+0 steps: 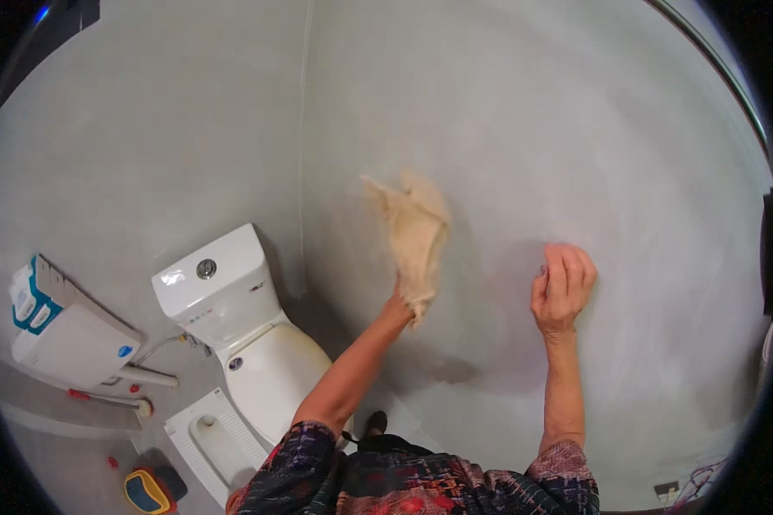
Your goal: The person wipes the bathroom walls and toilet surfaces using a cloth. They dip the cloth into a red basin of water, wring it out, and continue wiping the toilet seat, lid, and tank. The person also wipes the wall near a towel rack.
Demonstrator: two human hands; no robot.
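A beige cloth [419,227] is draped over my left hand [412,279], which holds it against the grey wall. The cloth hides the fingers, and its upper end is blurred. My right hand [563,286] is raised at the wall to the right, its fingers loosely bent and the thumb apart from them. Nothing shows in that hand.
A white toilet [279,373] stands to the left, below the wall corner. Near it are a squat pan [219,438], a white wall cistern [77,343] with boxes [39,300] on top, a red-handled brush [112,399] and a blue-yellow bin [150,491]. Cables [700,481] lie lower right.
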